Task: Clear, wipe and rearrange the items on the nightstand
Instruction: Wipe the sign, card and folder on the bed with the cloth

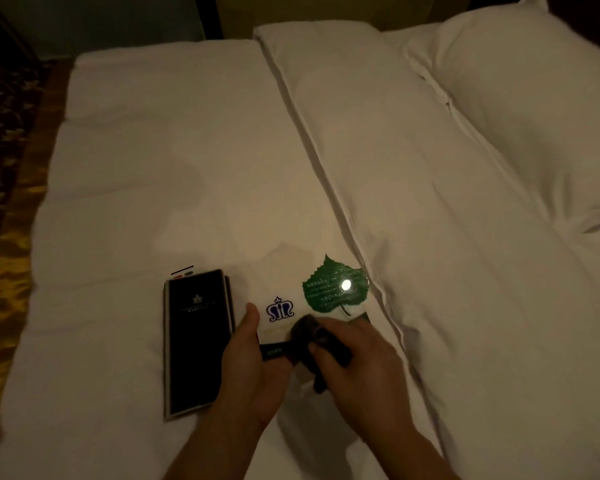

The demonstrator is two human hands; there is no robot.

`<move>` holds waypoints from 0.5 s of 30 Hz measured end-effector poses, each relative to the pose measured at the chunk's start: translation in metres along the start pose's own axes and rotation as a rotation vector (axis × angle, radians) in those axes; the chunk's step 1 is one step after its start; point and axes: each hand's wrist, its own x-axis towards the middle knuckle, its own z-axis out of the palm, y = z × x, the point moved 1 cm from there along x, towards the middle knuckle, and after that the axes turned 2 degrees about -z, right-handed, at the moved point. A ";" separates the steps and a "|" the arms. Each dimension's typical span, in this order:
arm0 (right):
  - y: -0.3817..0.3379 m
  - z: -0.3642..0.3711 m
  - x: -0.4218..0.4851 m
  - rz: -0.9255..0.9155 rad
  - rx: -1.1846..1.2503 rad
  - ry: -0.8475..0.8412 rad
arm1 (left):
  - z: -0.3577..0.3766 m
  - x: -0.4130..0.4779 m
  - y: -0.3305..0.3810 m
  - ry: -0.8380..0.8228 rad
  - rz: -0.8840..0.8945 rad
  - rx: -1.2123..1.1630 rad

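While held: one card [284, 317], one cloth [305, 341].

At 12 o'clock you see the bed [187, 150] in matt white cloth, softly creased. At 2 o'clock, the pillow [534, 109] is the same matt cotton. At 7 o'clock, the black folder [198, 341] looks smooth with a slight sheen. The green leaf card [326, 289] is glossy, throwing 1 bright glare spot. The dark cloth [305, 341] in your hands looks soft and matt.
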 end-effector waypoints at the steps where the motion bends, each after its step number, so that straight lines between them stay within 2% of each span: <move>1: 0.006 -0.006 0.003 0.058 -0.017 0.062 | 0.000 -0.001 0.000 0.011 0.008 -0.010; 4: 0.029 -0.039 0.005 0.269 0.067 0.321 | -0.006 -0.002 0.004 0.083 0.037 -0.090; 6: 0.033 -0.052 0.002 0.371 0.284 0.364 | -0.008 -0.003 0.007 0.113 0.037 -0.101; 9: 0.019 -0.047 -0.002 0.492 0.751 0.238 | -0.006 -0.006 -0.003 0.119 -0.020 -0.025; 11: 0.003 -0.041 -0.003 0.449 0.914 0.121 | -0.003 -0.010 -0.014 0.070 -0.108 0.003; 13: -0.014 -0.034 -0.002 0.330 0.898 0.010 | 0.000 -0.011 -0.025 -0.012 -0.188 0.042; 15: -0.029 -0.027 0.001 0.230 0.778 -0.082 | -0.001 -0.014 -0.033 -0.021 -0.241 0.064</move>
